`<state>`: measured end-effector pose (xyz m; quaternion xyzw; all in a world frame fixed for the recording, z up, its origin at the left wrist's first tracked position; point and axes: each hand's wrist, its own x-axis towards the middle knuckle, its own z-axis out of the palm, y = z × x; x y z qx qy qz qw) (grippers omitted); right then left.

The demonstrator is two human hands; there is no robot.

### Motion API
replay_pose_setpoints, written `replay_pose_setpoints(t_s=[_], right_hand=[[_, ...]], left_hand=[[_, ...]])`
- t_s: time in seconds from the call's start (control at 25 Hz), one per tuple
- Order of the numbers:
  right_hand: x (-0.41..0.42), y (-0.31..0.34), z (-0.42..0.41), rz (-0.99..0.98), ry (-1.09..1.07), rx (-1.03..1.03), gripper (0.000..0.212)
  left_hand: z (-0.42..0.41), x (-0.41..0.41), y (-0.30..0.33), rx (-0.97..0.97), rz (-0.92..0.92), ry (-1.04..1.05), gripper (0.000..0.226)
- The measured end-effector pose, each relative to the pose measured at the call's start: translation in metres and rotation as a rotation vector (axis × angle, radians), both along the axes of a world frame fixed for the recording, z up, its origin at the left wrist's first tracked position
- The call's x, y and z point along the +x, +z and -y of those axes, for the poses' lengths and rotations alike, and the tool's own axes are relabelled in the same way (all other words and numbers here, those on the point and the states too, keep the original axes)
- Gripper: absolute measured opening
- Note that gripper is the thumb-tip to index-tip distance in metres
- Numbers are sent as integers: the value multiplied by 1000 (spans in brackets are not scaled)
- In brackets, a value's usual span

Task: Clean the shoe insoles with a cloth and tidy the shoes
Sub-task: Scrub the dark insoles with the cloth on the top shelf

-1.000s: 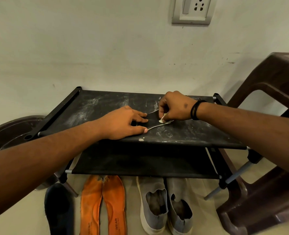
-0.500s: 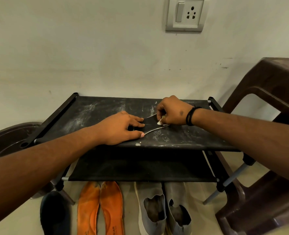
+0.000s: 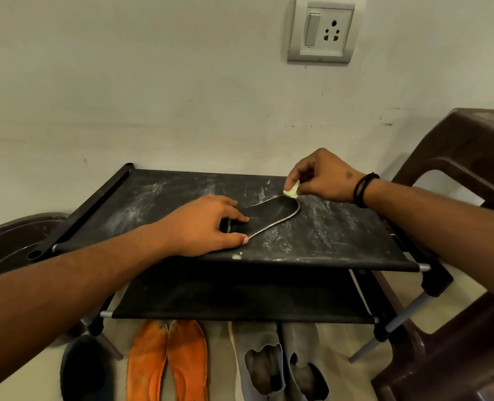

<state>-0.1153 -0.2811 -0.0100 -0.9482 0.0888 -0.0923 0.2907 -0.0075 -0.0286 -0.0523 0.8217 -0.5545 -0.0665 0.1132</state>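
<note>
Pinning the heel end of a black insole (image 3: 271,214) against the top shelf (image 3: 341,235) of the shoe rack, the left hand (image 3: 202,227) lies with fingers spread flat over it, thumb by the pale rim. The insole lies near the middle of that shelf, toe pointing toward the back right corner. Just beyond the toe, the right hand (image 3: 324,179) hovers, pinching a small pale scrap of cloth (image 3: 292,191) between thumb and fingertips. The insole looks thin, light and floppy, likely to slide or buckle under a wipe, so holding the heel down seems the sensible place. On the floor below lie two orange insoles (image 3: 167,360) and grey shoes (image 3: 280,363). No lettering is readable on any of them.
</note>
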Motion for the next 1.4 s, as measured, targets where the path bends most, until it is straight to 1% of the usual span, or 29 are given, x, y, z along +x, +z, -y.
replay_pose_setpoints(t_s=[0.12, 0.24, 0.32, 0.4, 0.44, 0.48, 0.56, 0.6, 0.64, 0.76, 0.8, 0.84, 0.92, 0.96, 1.2, 1.32, 1.4], right_hand=[[2, -12, -3, -32, -8, -53, 19], [6, -13, -1, 29, -67, 14, 21], [7, -10, 0, 85, -80, 59, 18], [8, -10, -1, 101, -59, 100, 9], [8, -11, -3, 88, -44, 87, 5], [8, -13, -4, 64, -26, 30, 3], [10, -20, -5, 18, 10, -193, 2], [10, -22, -6, 19, 20, -279, 4], [10, -24, -5, 37, 17, -316, 7], [12, -25, 0, 75, -41, -334, 25], [14, -27, 0, 56, -54, -354, 27], [18, -29, 1, 24, -65, -377, 25], [25, -34, -2, -33, -89, -424, 16], [27, -36, -4, -52, -102, -441, 14], [28, -38, -9, -184, -144, -533, 21], [25, -43, -24, -156, -48, -506, 23], [22, -42, -29, -149, 39, -478, 22]], left_hand=[[8, -5, 3, 2, 104, 51, 51], [20, -10, 6, 45, 231, 120, 48], [27, -12, 9, 58, 263, 166, 48], [34, -12, 12, 24, 229, 197, 50], [37, -10, 12, 1, 194, 205, 51], [39, -9, 11, -16, 155, 206, 51], [37, -6, 9, -22, 68, 187, 49], [32, -3, 9, -8, 36, 166, 51], [27, -1, 10, 13, 20, 138, 55], [12, 6, 9, 46, -15, 91, 64], [9, 7, 6, 51, -9, 93, 69], [6, 8, 1, 62, 14, 98, 77], [5, 8, -8, 76, 61, 107, 91], [6, 9, -11, 71, 68, 112, 94], [6, 7, -11, 54, 63, 137, 97], [6, 6, -10, 62, 59, 138, 98], [6, 7, -10, 65, 62, 136, 93]])
